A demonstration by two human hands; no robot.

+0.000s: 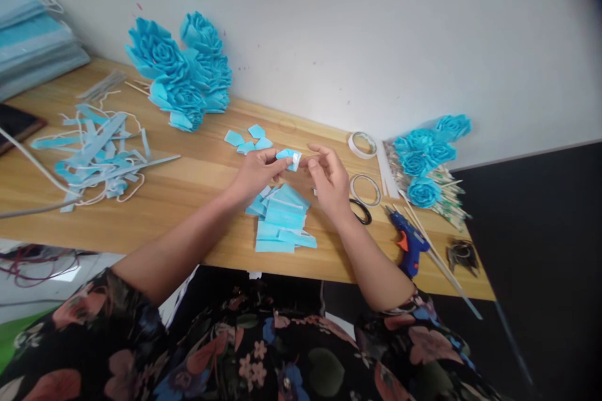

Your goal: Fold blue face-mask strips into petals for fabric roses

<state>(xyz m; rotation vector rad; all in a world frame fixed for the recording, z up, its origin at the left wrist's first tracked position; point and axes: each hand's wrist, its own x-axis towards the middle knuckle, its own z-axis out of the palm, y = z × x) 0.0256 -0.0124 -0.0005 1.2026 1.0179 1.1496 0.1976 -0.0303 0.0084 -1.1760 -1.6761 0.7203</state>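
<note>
My left hand (pixel 258 170) pinches a small folded piece of light-blue mask fabric (pixel 285 155) between thumb and fingers. A shiny white strip (pixel 296 160) shows at the right end of that piece. My right hand (pixel 330 183) is at this end, its thumb and index finger apart and a fingertip close to the edge; whether it touches cannot be made out. Beyond my left hand lie several cut blue petal-shaped pieces (pixel 256 131). Below both hands is a loose pile of blue fabric pieces (pixel 282 216).
Blue fabric roses (pixel 188 72) stand at the back left, more roses (pixel 426 150) at the right. Blue scraps and cords (pixel 101 153) spread leftward. Rightward are tape rolls (pixel 362 145), black scissor handles (pixel 361 212), a blue glue gun (pixel 408 241) and thin sticks (pixel 439 257).
</note>
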